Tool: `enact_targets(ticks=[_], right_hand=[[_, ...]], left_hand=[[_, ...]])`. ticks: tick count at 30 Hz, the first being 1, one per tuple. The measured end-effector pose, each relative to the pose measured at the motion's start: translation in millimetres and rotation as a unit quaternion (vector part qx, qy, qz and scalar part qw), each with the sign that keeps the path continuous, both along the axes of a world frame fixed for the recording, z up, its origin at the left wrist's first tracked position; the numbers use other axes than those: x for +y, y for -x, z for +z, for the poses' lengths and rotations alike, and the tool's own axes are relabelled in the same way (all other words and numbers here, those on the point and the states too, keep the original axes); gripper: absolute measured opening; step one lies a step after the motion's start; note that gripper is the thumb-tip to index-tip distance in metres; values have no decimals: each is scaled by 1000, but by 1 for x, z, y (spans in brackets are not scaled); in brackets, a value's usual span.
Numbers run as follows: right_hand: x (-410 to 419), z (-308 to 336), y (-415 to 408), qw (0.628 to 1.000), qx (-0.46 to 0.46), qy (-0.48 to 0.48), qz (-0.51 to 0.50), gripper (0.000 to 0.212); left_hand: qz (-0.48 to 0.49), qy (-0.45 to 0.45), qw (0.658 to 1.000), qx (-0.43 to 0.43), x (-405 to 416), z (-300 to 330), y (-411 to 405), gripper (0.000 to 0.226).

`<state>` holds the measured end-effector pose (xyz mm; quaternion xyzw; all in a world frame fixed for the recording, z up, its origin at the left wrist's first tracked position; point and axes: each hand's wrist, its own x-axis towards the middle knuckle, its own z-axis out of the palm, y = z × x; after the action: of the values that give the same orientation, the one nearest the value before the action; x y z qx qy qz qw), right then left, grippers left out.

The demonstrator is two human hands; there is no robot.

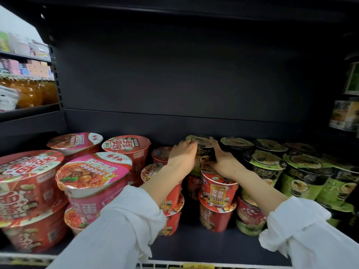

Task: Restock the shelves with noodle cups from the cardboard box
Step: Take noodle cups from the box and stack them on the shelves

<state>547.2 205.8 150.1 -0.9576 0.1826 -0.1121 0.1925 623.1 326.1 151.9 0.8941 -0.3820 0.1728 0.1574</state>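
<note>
A dark shelf [194, 243] fills the view, its back wall bare above the stock and a pale rail along its near edge. On the left stand wide pink and red noodle bowls [93, 177], stacked in two layers and reaching from the near edge to the far wall. On the right stand rows of green and black cups [303, 171], also piled up, running off to the far right. Between them, in the middle, is a narrower group of red cups [218, 193] stacked two high, with a gap of bare shelf just left of the near stack. Both arms in white sleeves reach into that middle zone. Far in, the left hand [181, 156] and the right hand [223, 162] close on a green-lidded cup [201, 150] from either side, fingers held together and laid flat against its wall, the right forefinger pointing up along the lid's rim. This cup sits up on the red cups at the far part of the shelf, touching the green and black row to its right. The cardboard box is not in view. The risk, as I judge it, lies in that perch: the cup appears to rest on a smaller lid, so a push off-centre could tip it, or knock the red stack underneath into the gap. A sleeve may also brush the near cups.
</note>
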Motion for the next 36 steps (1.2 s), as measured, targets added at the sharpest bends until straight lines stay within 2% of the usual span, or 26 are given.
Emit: enact_targets(ticks=[3, 8, 12, 17, 20, 23, 26, 28, 33, 36], right_hand=[[2, -3, 15, 997, -41, 55, 21, 67], [-3, -17, 18, 994, 61, 78, 42, 47], [-4, -16, 22, 991, 68, 103, 55, 43], [2, -15, 21, 989, 73, 110, 60, 49], [1, -16, 20, 990, 70, 109, 57, 48], [-2, -19, 20, 990, 60, 110, 62, 48], [-2, -20, 22, 990, 59, 112, 64, 49], [-1, -16, 23, 989, 64, 121, 61, 48], [4, -4, 11, 997, 32, 70, 6, 54], [3, 0, -4, 997, 30, -46, -51, 72]], left_hand=[[-26, -50, 998, 41, 2, -9, 15, 23], [-14, 48, 973, 225, -8, -32, 47, 30], [19, 86, 941, 327, -12, -59, 49, 41], [33, 102, 931, 349, -20, -79, 36, 40], [36, 150, 914, 375, -25, -80, 31, 36], [34, 235, 871, 430, -29, -80, 30, 34], [48, 334, 790, 511, -33, -82, 30, 39], [73, 382, 753, 531, -35, -83, 31, 42], [90, 424, 705, 561, -34, -84, 29, 44], [75, 434, 697, 566, -35, -84, 28, 45]])
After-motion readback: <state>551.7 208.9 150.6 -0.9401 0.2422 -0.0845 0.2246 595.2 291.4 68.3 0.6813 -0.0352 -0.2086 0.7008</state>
